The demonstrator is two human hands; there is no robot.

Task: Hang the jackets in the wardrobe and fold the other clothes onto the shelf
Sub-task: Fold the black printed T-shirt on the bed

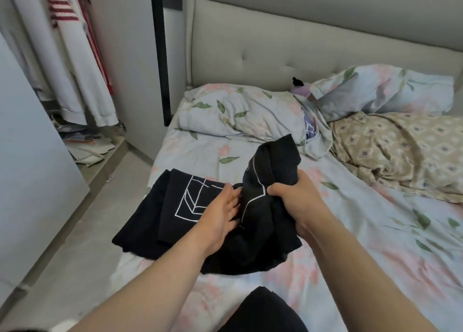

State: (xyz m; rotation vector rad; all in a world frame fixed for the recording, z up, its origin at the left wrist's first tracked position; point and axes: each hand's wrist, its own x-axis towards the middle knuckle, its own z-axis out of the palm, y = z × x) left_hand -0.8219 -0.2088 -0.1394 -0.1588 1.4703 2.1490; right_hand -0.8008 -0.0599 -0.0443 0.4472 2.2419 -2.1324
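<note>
1. Dark cloth (263,311), at 6 o'clock on the frame's lower edge, nearest the camera; what it is cannot be told.
2. Two bare forearms reach up from 6 and 7 o'clock towards the frame's middle.
3. Folded black garment (175,206): black fabric printed with a white line design of angular boxes. It lies flat in layers near the bed's left edge, at about 8 o'clock from the frame's middle.
4. Left hand (220,214): palm down, fingers straight and close together, resting on the black fabric, with the fingertips pointing to 1 o'clock towards the bunched cloth.
5. Bunched black garment (268,171): black with a thin white piping line, gathered into a lump. Its upper end rises towards 12 o'clock and its lower folds spread on the bed. Whether it is one piece with item 3 cannot be told.
6. Right hand (298,196): fingers curled tight round the bunched black garment, gripping it from its 3 o'clock side, knuckles up.
7. Bed (363,244): pale sheet with pink flowers and green leaves, carrying items 3 and 5.
8. Beige patterned cover (400,151), at 2 o'clock, crumpled.
9. Two floral pillows (238,111), at 12 and 1 o'clock, against the padded headboard (275,43).
10. Wardrobe (130,56), at 10 o'clock, open, with white garments with red stripes (75,56) hanging inside and loose papers (85,143) beneath them.
</note>
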